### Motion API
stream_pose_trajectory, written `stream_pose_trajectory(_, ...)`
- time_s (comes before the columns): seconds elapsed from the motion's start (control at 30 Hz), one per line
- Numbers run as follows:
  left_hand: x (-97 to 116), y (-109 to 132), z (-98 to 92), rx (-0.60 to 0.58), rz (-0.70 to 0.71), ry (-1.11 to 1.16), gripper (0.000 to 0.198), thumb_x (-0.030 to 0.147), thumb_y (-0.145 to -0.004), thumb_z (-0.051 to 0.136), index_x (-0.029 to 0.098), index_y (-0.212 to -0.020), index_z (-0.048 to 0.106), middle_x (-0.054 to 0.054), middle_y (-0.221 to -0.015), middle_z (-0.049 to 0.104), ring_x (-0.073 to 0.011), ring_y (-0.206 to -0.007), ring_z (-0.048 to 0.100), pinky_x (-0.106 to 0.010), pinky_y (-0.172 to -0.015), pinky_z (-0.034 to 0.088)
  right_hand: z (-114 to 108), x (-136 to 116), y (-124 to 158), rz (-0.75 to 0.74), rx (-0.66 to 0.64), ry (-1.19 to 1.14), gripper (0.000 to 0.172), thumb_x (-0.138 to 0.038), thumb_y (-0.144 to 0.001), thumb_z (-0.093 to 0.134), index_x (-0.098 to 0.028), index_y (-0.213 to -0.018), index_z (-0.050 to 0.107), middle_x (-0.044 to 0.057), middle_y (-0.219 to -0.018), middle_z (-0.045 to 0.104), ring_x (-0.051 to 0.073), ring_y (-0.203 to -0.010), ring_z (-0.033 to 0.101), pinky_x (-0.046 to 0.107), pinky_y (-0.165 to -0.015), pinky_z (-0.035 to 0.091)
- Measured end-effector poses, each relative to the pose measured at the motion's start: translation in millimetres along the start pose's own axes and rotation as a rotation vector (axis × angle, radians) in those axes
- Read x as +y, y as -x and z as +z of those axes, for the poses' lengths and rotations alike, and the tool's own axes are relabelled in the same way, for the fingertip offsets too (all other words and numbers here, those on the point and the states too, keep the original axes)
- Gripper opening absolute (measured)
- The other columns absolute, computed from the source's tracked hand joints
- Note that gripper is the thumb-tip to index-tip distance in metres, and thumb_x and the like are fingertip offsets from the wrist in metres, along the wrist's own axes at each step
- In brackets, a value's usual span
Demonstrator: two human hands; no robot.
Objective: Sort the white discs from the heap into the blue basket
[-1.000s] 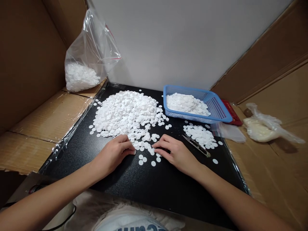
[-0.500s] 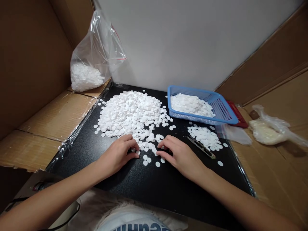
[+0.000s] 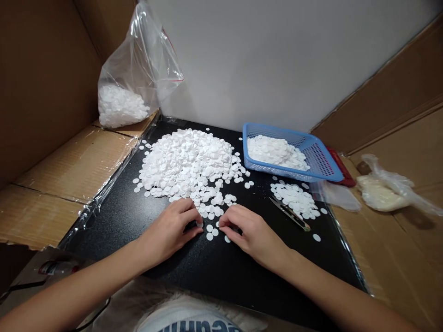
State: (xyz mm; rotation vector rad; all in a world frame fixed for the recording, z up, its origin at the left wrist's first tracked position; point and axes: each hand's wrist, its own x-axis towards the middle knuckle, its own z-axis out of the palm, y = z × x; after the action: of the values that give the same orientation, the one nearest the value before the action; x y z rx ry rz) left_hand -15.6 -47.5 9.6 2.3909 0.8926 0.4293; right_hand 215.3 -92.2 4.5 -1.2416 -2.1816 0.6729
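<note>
Between the thumb and fingertips of my left hand (image 3: 178,225) is a small white disc (image 3: 200,225). My right hand (image 3: 249,229) is pinched closed, its fingertips at the edge of another white disc (image 3: 217,224). Several loose discs (image 3: 209,236) lie on the black tabletop (image 3: 194,269) between the two hands, and one (image 3: 227,239) sits under my right thumb. Just beyond my hands spreads a large heap of the same white discs (image 3: 188,157).
At the back right stands a blue mesh basket (image 3: 320,157) partly filled with discs. Before it are a smaller disc pile (image 3: 296,198) and thread snips (image 3: 290,214). A clear bag of discs (image 3: 122,106) rests on cardboard (image 3: 79,161) at left; another plastic bag (image 3: 384,189) lies at right.
My right hand has moved left and slightly toward me, up to the loose discs. My left hand has shifted slightly, still with a disc at its fingertips.
</note>
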Motion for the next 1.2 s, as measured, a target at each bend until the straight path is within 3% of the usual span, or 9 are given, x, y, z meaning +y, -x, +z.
stream_pose_trajectory(0.17,0.4,6.6,2.6,0.055,0.174,-0.113,0.012,0.020,-0.097,0.054,0.017,-0.088,0.062,-0.004,-0.089,0.058,-0.0174,-0.083,0.054,-0.030,-0.074,0.043,-2.6,1.9,11.7,-0.059,-0.010,-0.044,0.018,-0.008,-0.093,0.053,-0.021,-0.103,0.060,0.004,-0.091,0.066,0.017,-0.084,0.061,0.028,-0.074,0.051)
stream_pose_trajectory(0.4,1.2,15.4,6.5,0.076,0.309,-0.233,0.021,0.021,-0.101,0.047,0.016,-0.087,0.061,-0.005,-0.087,0.060,-0.0168,-0.078,0.051,-0.030,-0.072,0.043,-5.3,8.2,15.2,-0.163,0.087,0.056,0.013,-0.011,-0.095,0.053,-0.019,-0.088,0.060,0.003,-0.083,0.067,0.016,-0.078,0.060,0.031,-0.074,0.047)
stream_pose_trajectory(0.5,2.4,14.9,2.9,0.070,0.269,-0.142,0.020,0.026,-0.100,0.049,0.017,-0.090,0.063,-0.004,-0.087,0.061,-0.0165,-0.079,0.054,-0.029,-0.072,0.045,-6.2,7.5,12.0,-0.189,0.071,0.080,0.009,-0.018,-0.095,0.058,-0.019,-0.087,0.062,0.002,-0.080,0.068,0.016,-0.075,0.061,0.032,-0.074,0.043)
stream_pose_trajectory(0.7,-2.1,9.2,-8.2,0.143,0.009,-0.054,0.013,0.020,-0.098,0.052,0.019,-0.093,0.063,-0.002,-0.088,0.060,-0.0154,-0.083,0.057,-0.027,-0.073,0.046,-3.2,2.9,0.7,-0.100,0.025,0.188,0.010,-0.017,-0.094,0.058,-0.019,-0.098,0.068,0.005,-0.086,0.067,0.019,-0.081,0.058,0.033,-0.074,0.043)
stream_pose_trajectory(1.0,0.2,0.8,-1.4,0.028,0.010,-0.219,0.006,0.019,-0.093,0.061,0.019,-0.090,0.066,-0.004,-0.088,0.059,-0.0200,-0.084,0.054,-0.032,-0.074,0.042,-5.7,-1.5,0.9,-0.081,-0.036,0.125,0.014,-0.006,-0.087,0.063,-0.019,-0.082,0.059,0.001,-0.085,0.061,0.017,-0.081,0.057,0.032,-0.075,0.039)
stream_pose_trajectory(1.13,1.4,1.7,1.4,0.027,0.015,-0.191,0.005,0.019,-0.092,0.062,0.018,-0.089,0.065,-0.004,-0.088,0.058,-0.0197,-0.085,0.054,-0.032,-0.075,0.042,-16.7,0.2,6.6,-0.062,-0.141,0.069,0.009,-0.013,-0.090,0.063,-0.021,-0.086,0.062,0.001,-0.088,0.062,0.017,-0.083,0.059,0.033,-0.078,0.041)
stream_pose_trajectory(1.2,1.6,4.3,1.9,0.016,0.013,-0.154,0.007,0.018,-0.093,0.060,0.019,-0.089,0.065,-0.003,-0.088,0.057,-0.0189,-0.085,0.054,-0.031,-0.074,0.044,-22.2,3.2,8.0,-0.002,-0.109,0.036,0.010,-0.015,-0.093,0.058,-0.021,-0.087,0.062,0.002,-0.088,0.063,0.017,-0.083,0.060,0.034,-0.079,0.043)
